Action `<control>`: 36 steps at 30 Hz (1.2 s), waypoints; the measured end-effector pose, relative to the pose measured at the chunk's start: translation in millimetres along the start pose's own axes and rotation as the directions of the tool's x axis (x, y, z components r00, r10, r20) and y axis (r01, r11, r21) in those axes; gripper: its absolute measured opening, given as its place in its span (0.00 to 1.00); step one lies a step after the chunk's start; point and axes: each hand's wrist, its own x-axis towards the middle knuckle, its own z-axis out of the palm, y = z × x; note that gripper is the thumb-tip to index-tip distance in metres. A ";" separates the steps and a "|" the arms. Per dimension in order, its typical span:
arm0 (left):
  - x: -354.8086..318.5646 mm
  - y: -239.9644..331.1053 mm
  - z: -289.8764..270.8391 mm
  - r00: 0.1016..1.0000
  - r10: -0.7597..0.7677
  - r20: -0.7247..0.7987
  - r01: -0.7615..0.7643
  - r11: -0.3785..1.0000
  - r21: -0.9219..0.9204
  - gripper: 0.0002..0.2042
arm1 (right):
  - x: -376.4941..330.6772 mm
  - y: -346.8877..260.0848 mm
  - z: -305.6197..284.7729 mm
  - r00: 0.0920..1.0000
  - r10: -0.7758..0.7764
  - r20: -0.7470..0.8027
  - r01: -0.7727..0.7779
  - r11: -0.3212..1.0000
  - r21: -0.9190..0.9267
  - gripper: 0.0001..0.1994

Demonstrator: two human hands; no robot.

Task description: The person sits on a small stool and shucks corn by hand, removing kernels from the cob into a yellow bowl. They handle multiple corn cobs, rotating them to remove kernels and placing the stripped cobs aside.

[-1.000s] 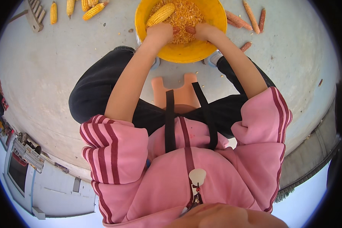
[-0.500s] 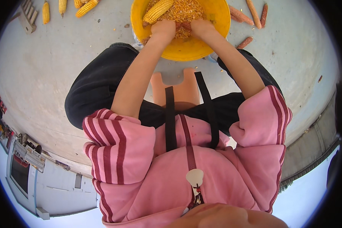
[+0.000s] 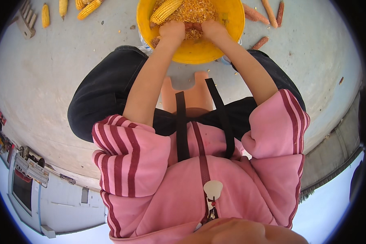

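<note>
Both my hands are closed on a reddish corn cob [image 3: 193,27], one at each end, over a yellow tub [image 3: 195,57]. My left hand [image 3: 173,31] grips the cob's left end and my right hand [image 3: 212,30] its right end. Only the middle of the cob shows between the fists; the fingers themselves are mostly hidden. Loose corn kernels [image 3: 197,11] lie heaped in the tub under the hands. An ear of yellow corn [image 3: 166,11] rests on the kernels, just beyond my left hand.
Several yellow ears [image 3: 88,9] lie on the concrete floor at the far left, near a slatted wooden piece [image 3: 25,21]. Bare red cobs [image 3: 269,13] are scattered right of the tub. An orange plastic stool [image 3: 187,95] stands between my legs.
My hands stay closed on the cob inside the tub, with barely any shift. The whole view has moved slightly, so the tub and floor items sit a little further left and up.
</note>
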 end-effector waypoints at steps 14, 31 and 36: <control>10.6 -20.7 -46.3 0.992 -0.021 0.124 0.043 0.983 -0.178 0.13 | -3.4 23.0 -46.9 0.998 -0.053 0.018 0.052 0.998 0.046 0.20; 11.3 -22.3 -32.1 0.984 -0.014 0.180 0.035 0.993 -0.113 0.14 | 3.6 31.8 -36.5 0.998 -0.066 0.007 0.065 0.998 0.016 0.17; 2.8 -25.4 -36.3 0.991 -0.040 0.128 0.061 0.984 -0.169 0.14 | -17.9 37.1 -67.1 0.991 -0.130 0.015 0.126 0.980 0.157 0.19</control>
